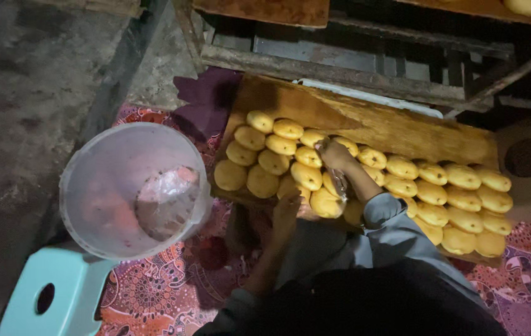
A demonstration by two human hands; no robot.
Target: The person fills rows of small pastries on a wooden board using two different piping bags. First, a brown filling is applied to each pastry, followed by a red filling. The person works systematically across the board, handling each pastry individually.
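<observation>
Gripping a thin clear plastic bag (339, 180), my right hand (334, 154) rests over round yellow buns (290, 163) on the wooden board (402, 130); my left hand (287, 208), open, touches the board's near edge, right of the clear plastic bucket (91, 180).

The right hand (334, 154) is blurred, so it is not clear whether its fingers close on the thin clear plastic (339, 182) under the wrist. The left hand (287, 210) is dark at the board's near edge; its grip cannot be told. The forearm covers some yellow buns (306, 175) in the middle. The stool (54, 292) is cut off at the lower left edge. The content of the bucket (131, 186) is unclear.
</observation>
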